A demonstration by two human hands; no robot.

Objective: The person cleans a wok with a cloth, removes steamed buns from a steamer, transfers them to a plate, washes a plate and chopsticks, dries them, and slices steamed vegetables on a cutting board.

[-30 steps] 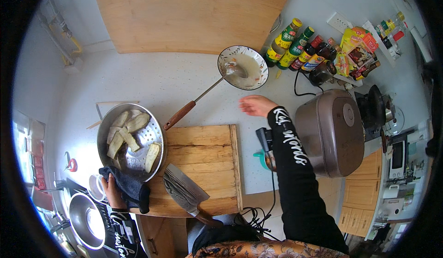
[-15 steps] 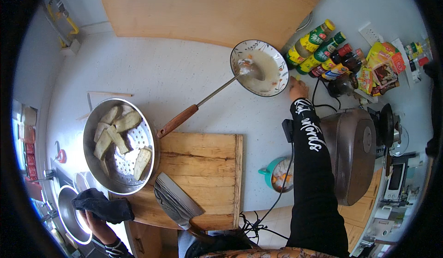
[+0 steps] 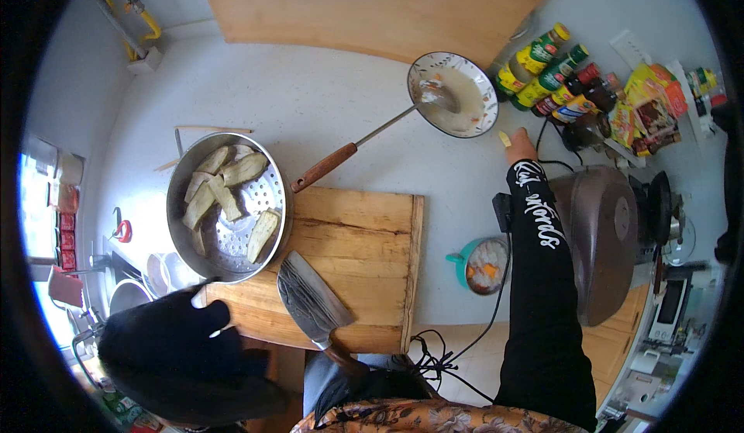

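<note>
A black cloth (image 3: 178, 355) is raised close to the camera at the lower left. It hides my left hand, which was gripping it a moment ago. My right hand (image 3: 521, 148) reaches forward at the right, between the patterned bowl and the brown appliance. A small yellow piece (image 3: 504, 138) shows at its fingertips, which look pinched on it. In the patterned bowl (image 3: 490, 111), a wooden-handled ladle (image 3: 329, 166) rests in cloudy liquid. Left of the cutting board sits a steel steamer pan (image 3: 180, 235) with several eggplant slices (image 3: 244, 169) on its perforated bottom.
A cleaver (image 3: 310, 297) lies on the wooden cutting board (image 3: 364, 247). The teal cup (image 3: 459, 262) holds whitish and orange food. A brown rice cooker (image 3: 593, 239) and a black cord stand right, with several sauce bottles (image 3: 535, 57) behind. A sink area with a faucet lies left.
The black cloth has come up toward the camera and now covers my left hand. My right hand stays beside the bowl, drawn slightly away from it. The view has shifted.
</note>
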